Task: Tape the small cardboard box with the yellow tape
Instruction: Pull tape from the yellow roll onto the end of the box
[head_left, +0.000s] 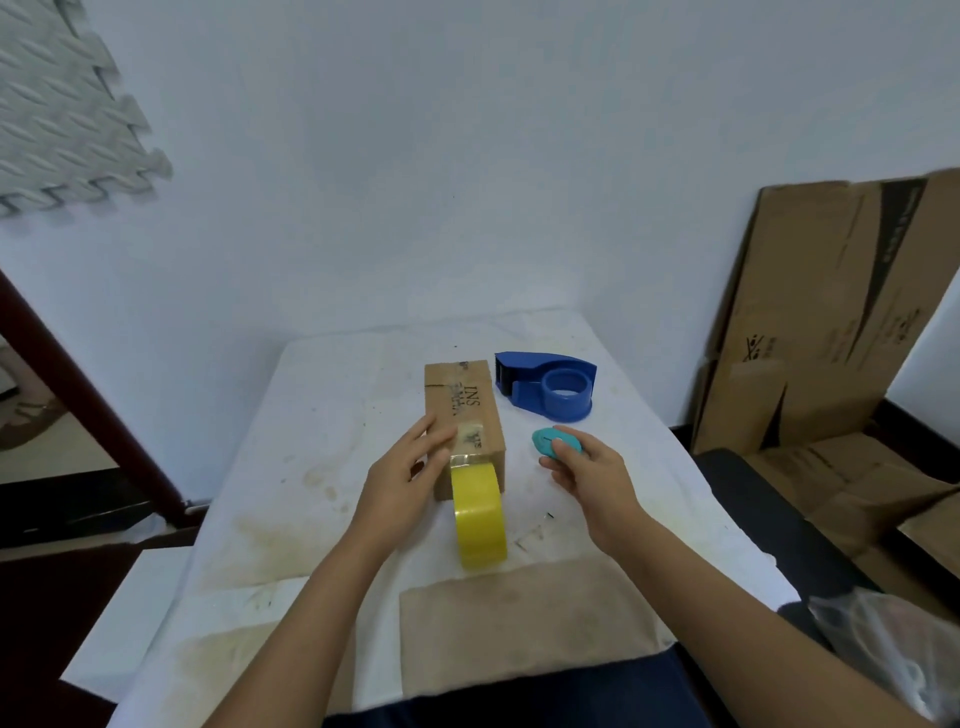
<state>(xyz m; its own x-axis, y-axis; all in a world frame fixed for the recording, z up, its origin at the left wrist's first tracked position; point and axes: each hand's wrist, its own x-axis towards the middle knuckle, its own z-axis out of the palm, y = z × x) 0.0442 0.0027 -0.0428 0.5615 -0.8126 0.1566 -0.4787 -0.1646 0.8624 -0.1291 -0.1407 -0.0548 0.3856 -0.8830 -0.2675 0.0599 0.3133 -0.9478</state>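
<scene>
Left hand (410, 467): lies flat on the near end of the small cardboard box (462, 415), fingers spread and closed around nothing; it seems to pin the box so it will not slide while the tape is pulled or cut.
Right hand (587, 470): curled around a small teal cutter (553, 441), thumb and fingers on its body, held just right of the box; probably brought in to sever the tape.
Small cardboard box: lies lengthwise on the tabletop (322, 415), running away from the person, printed lettering on its top face.
Tape strip (470, 436): a short stretch is stuck on the box's near top face, just beside the left fingertips, and bends over the near edge.
Yellow tape roll (480, 517): stands on edge against the box's near end, joined to the strip, so the tape is uncut.
Blue tape dispenser (550, 387): rests empty beyond the cutter, right of the box, apart from both hands.
Step in hand, as I judge it: cutting the strip free from the roll; most of the top seam looks bare of yellow tape.
Risk: the blade could slip toward the left fingers, which sit close to the strip.
</scene>
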